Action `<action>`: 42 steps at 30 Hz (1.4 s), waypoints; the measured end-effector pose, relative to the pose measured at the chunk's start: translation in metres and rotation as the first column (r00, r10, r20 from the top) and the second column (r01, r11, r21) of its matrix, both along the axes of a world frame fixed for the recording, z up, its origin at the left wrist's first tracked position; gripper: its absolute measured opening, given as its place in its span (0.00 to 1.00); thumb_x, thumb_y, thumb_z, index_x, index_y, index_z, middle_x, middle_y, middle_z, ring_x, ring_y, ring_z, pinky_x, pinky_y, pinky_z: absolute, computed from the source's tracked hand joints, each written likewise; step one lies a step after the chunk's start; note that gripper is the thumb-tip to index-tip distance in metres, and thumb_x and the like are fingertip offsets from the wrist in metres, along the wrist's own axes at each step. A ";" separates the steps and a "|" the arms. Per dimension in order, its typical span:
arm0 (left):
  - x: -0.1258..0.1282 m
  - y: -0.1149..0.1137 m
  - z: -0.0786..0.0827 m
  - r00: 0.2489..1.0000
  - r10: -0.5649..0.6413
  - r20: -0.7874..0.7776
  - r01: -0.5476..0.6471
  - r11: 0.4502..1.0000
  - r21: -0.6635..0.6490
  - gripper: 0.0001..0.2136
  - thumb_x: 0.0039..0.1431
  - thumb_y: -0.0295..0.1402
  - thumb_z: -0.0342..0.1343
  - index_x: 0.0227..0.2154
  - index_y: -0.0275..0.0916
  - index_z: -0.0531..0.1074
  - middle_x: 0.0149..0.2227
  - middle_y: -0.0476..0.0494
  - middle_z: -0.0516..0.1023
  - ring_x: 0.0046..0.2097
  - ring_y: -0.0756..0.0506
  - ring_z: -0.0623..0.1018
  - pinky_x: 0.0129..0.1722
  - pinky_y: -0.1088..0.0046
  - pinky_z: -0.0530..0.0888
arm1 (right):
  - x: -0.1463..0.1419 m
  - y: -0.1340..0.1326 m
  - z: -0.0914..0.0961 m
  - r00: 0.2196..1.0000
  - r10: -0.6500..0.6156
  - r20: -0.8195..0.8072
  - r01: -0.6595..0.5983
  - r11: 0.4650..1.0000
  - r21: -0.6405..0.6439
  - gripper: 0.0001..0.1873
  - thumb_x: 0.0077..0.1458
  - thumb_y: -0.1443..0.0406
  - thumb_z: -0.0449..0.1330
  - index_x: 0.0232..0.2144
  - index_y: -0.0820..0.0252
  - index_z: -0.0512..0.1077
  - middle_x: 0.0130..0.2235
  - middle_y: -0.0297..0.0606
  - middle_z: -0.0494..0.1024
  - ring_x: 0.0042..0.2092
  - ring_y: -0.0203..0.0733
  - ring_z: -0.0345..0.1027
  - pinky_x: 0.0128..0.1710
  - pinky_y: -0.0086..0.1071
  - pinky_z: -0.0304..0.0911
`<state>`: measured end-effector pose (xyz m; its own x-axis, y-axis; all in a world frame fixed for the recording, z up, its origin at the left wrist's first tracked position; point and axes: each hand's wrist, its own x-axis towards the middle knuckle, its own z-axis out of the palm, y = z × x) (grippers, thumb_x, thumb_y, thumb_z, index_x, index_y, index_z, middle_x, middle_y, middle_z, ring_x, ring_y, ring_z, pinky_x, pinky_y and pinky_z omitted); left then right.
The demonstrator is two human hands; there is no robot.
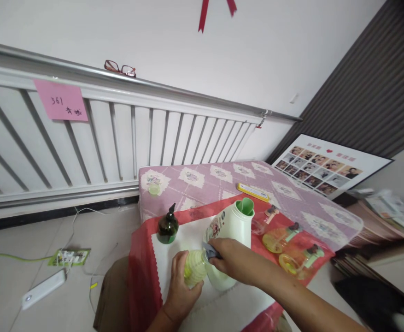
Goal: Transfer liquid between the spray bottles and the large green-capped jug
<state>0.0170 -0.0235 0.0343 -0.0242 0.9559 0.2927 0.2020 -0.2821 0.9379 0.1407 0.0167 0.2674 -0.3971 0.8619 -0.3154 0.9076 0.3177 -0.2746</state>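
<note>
And here is the left grip (184, 288), fingers and thumb wrapped round a ribbed clear bottle (195, 267) with yellow liquid in it, bottle leaning over, neck pointing right. Up at that neck, the right grip (232, 258) is closed on a grey cap (211, 251), so the two hands meet almost knuckle to knuckle, right at the bottle's mouth! Whether the cap is seated on the neck, I cannot tell; the fingers cover it.

Right behind the action stands a big pale green jug (238, 226), its bright green mouth (245, 206) uppermost, and the right forearm cuts straight across its lower part. That's the bulkiest neighbour, crowding the right grip from behind. Over to the left, a dark green pump bottle (167, 228) stands upright near the ribbed bottle, well clear of the fingers.

Out to the right, beyond the forearm, three clear containers (280, 237) with tags sit in a row on the red cloth (140, 258); two look yellow. A white cloth (191, 233) lies under the hands, and a yellow packet (253, 191) rests farther back on the bench (354, 226), with a small pale green disc (154, 189) at the far left corner. Behind it all, a white radiator (119, 133) lines the wall, glasses (120, 68) perched on the pipe above.
</note>
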 end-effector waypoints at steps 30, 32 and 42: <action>-0.014 -0.012 0.048 0.876 -0.326 0.357 0.424 0.872 -0.244 0.44 0.37 0.18 0.53 0.61 0.42 0.43 0.62 0.36 0.58 0.63 0.38 0.60 0.62 0.57 0.57 | 0.052 -0.048 -0.052 0.175 -0.536 -0.826 0.409 0.803 -0.434 0.19 0.48 0.53 0.64 0.43 0.49 0.75 0.46 0.41 0.80 0.49 0.48 0.71 0.51 0.43 0.65; -0.018 -0.015 0.065 0.817 -0.395 0.420 0.514 0.829 -0.221 0.45 0.36 0.18 0.53 0.61 0.41 0.45 0.60 0.37 0.62 0.61 0.38 0.63 0.60 0.58 0.60 | 0.045 -0.051 -0.057 0.183 -0.497 -0.848 0.387 0.829 -0.403 0.21 0.46 0.55 0.67 0.44 0.48 0.74 0.47 0.40 0.79 0.50 0.48 0.71 0.53 0.43 0.63; -0.022 -0.029 0.115 0.586 -0.551 0.595 0.753 0.642 -0.147 0.37 0.36 0.20 0.58 0.55 0.43 0.60 0.51 0.42 0.72 0.51 0.38 0.72 0.50 0.62 0.68 | 0.025 -0.055 -0.064 0.216 -0.424 -0.879 0.215 0.899 -0.381 0.24 0.51 0.55 0.62 0.50 0.51 0.70 0.46 0.41 0.77 0.40 0.45 0.72 0.43 0.38 0.66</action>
